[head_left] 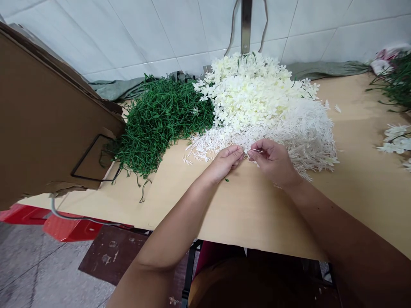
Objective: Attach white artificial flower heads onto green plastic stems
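My left hand (227,163) is closed in a pinch, and the tip of a green plastic stem (226,179) pokes out below its fingers. Close against it, my right hand (272,161) pinches a small white flower piece (246,155) at the fingertips. Most of that piece is hidden by the fingers. Both hands are just above the table, at the near edge of a pile of thin white plastic sprigs (308,132). Behind those is a heap of cream-white artificial flowers (250,98). Left of them lies a tangled mound of green plastic stems (167,115).
A large cardboard box (54,115) stands on the left of the wooden table (192,209). More white flowers (396,139) and green stems (394,81) lie at the right edge. Grey-green cloth (327,69) runs along the tiled wall. Red stools (70,226) are below.
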Demonstrator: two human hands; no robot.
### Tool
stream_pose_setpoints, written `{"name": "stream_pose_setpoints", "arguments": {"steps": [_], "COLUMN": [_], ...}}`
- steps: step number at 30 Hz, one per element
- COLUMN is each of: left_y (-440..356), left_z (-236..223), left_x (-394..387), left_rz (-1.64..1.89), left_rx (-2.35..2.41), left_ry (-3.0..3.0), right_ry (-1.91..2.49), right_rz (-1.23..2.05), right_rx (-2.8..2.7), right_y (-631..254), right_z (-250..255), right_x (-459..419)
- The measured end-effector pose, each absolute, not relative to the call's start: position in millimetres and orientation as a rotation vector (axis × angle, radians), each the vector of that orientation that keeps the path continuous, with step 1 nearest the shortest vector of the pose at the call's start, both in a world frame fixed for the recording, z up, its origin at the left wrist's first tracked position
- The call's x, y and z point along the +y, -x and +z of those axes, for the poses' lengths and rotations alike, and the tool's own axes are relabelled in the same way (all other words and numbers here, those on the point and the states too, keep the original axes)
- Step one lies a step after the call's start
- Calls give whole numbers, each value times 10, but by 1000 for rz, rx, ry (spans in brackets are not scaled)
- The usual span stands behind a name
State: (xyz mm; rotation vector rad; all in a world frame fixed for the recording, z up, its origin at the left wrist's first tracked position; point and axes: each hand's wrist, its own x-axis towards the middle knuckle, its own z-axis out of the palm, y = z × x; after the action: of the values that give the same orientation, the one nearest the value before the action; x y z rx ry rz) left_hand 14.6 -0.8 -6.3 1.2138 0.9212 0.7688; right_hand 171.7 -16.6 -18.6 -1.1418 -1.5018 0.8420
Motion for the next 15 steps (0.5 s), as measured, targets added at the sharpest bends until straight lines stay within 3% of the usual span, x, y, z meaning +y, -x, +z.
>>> {"name": "stream_pose_setpoints", "arguments": {"steps": [15], "left_y": [-235], "left_z": [-93], "left_x": [-25], "left_rz": [805], "left_rx": [914], "left_ry": [-1108], "right_ry": [1172], "right_rz": [814], "right_rx": [-1474], "right_y": [-1666], "right_z": [-203], "right_x": [-167]}}
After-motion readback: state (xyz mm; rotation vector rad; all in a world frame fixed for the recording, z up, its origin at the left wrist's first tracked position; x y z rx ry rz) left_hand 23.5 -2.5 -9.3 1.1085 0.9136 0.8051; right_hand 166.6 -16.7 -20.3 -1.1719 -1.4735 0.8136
